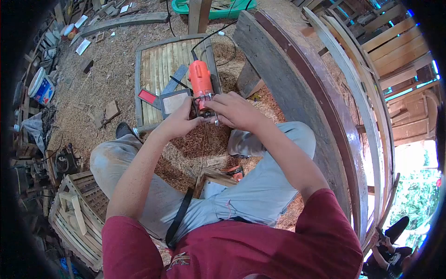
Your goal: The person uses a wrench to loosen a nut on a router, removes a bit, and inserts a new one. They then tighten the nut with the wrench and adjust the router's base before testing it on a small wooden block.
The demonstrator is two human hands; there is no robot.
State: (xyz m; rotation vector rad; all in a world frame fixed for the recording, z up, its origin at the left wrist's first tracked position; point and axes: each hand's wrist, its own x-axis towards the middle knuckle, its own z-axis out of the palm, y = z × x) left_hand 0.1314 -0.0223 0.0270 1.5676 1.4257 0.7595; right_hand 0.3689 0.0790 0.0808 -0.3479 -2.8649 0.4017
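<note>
An orange corded trim router lies with its metal base end toward me, over the near edge of a slatted wooden panel. My left hand is closed around the left side of the metal base, its thumb pressed along the near edge. On the other side, my right hand grips the base near a small metal rod or screw. Fingers of both hands hide part of the base. Just left of the router are a dark-framed rectangular block, a blue-grey flat strip and a red-edged piece.
Long planks run along my right side. A black cord trails from the router. Wood shavings cover the ground. A white bucket and a slatted wooden piece are at left, a green basin ahead. Another person is at lower right.
</note>
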